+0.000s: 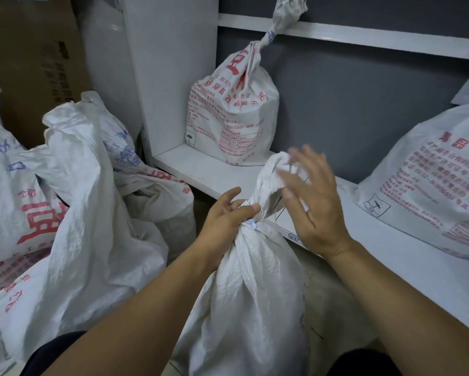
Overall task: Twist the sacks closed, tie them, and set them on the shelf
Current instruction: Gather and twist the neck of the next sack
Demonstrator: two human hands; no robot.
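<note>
A white woven sack (252, 302) stands on the floor in front of me, its neck twisted tight. My left hand (225, 215) grips that neck just under the bunched top, thumb across the twist. My right hand (312, 196) hovers beside the bunched top with fingers spread and blurred; a thin thread (283, 207) runs near it. On the white shelf (214, 172) a tied sack with red print (230, 118) stands upright at the back left. Another printed sack (428, 191) lies on the shelf at the right.
Several untied, slumped sacks (73, 213) crowd the floor to my left. A brown cardboard box (29, 63) stands behind them, beside a white upright panel (170, 63). A higher shelf board (363, 36) runs across the grey back wall.
</note>
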